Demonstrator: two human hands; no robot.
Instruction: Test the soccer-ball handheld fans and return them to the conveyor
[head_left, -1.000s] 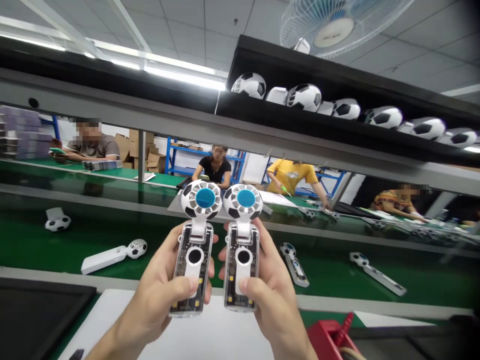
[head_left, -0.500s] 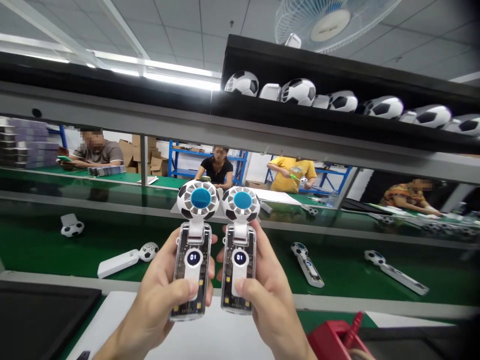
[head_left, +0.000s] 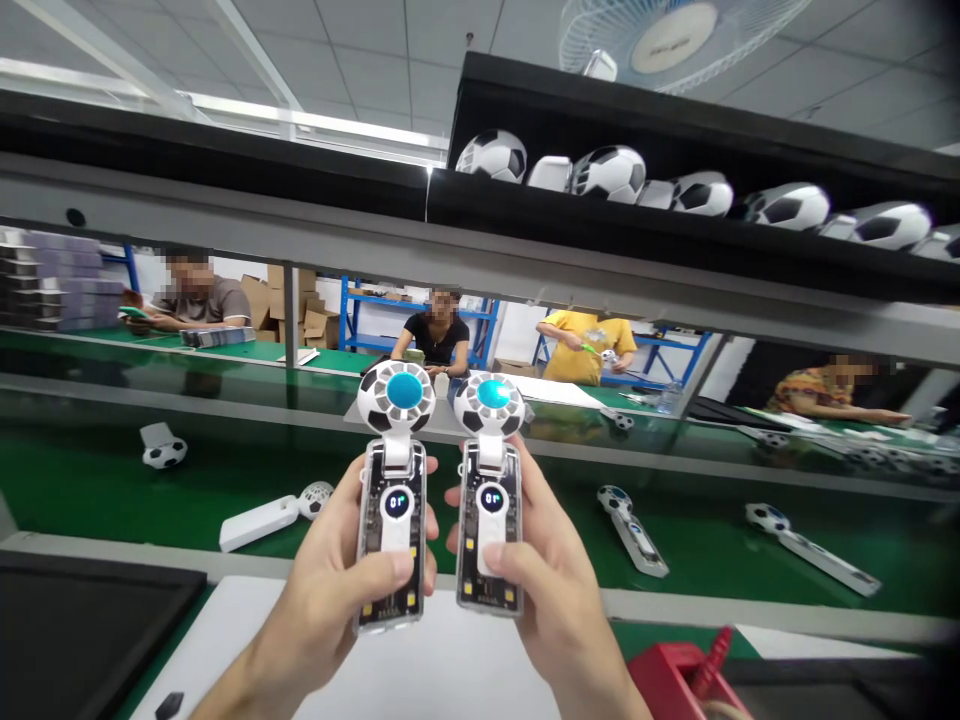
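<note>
Two displays (head_left: 397, 503) (head_left: 492, 499) already read 01. Left hand (head_left: 330, 568) wraps its grip round the left device (head_left: 394, 533); right hand (head_left: 553, 562), the right device (head_left: 492, 528), side by side before the green table (head_left: 705, 550); neither yet set down.

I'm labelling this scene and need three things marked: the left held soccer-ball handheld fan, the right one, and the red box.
Left soccer-ball handheld fan (head_left: 396, 503), head view: round display.
Right soccer-ball handheld fan (head_left: 492, 499), head view: round display.
Red box (head_left: 657, 680), head view: outer wall.
</note>
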